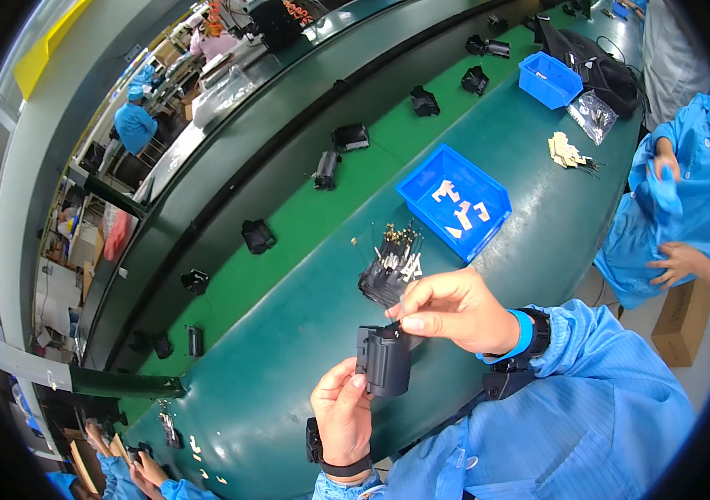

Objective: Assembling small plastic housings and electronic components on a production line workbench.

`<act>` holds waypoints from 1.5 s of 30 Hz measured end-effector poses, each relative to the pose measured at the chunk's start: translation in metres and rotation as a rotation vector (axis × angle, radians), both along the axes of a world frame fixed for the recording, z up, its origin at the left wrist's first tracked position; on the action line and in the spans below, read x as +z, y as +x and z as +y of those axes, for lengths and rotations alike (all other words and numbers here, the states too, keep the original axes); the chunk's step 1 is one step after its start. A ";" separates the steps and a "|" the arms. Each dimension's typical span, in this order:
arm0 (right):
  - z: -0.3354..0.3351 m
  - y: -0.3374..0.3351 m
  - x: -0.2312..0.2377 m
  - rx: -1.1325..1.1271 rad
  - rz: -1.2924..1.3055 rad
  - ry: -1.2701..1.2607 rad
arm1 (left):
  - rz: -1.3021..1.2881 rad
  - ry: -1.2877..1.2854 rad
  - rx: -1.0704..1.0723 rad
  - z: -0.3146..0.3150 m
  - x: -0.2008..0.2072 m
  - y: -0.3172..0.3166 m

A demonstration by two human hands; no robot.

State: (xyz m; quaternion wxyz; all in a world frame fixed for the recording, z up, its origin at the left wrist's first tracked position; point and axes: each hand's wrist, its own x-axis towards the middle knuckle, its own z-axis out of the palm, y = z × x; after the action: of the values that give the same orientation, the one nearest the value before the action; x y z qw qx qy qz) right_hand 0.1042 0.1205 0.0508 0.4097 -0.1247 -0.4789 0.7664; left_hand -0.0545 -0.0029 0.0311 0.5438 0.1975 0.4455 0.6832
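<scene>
A black plastic housing [387, 367] is held up over the near edge of the green table, gripped along its left side by my left hand [345, 412]. At the housing's top edge, my right hand [457, 312] pinches with thumb and forefinger. Whatever sits between those fingertips is too small to make out. Just beyond my hands lies a bundle of black wires [385, 279] with pale and brass-coloured ends. Past it stands a blue bin [488, 196] with several cream-coloured pieces [462, 218] inside.
A green conveyor strip [288, 258] carries several black housings [257, 237]. Farther right are a second blue bin [550, 81], a clear plastic bag [592, 115], a black bag [588, 62] and a cream pile [566, 150]. Co-workers in blue sit at right [663, 208] and lower left [151, 475].
</scene>
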 end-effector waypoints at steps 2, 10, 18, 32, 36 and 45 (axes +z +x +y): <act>-0.004 0.003 -0.004 0.030 -0.002 0.046 | 0.016 -0.010 0.031 0.000 -0.004 0.003; -0.008 0.007 -0.012 0.100 -0.055 0.327 | -0.045 -0.014 0.035 0.003 -0.006 0.002; -0.015 0.006 -0.023 0.004 -0.110 0.307 | -0.215 -0.084 -0.006 0.012 0.002 0.015; -0.021 0.000 -0.011 -0.323 -0.381 0.718 | 0.055 0.153 0.100 0.014 -0.003 0.038; -0.025 0.000 -0.008 -0.292 -0.426 0.746 | 0.100 0.121 0.123 0.013 0.001 0.040; -0.024 0.000 -0.012 -0.242 -0.455 0.731 | 0.161 0.144 0.145 0.013 -0.006 0.036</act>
State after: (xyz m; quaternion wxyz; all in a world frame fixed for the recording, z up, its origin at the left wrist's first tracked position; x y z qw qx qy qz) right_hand 0.1038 0.0961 0.0389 0.3978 -0.1921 -0.7781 0.4465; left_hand -0.0187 0.0102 0.0248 0.4399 0.2576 0.4505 0.7329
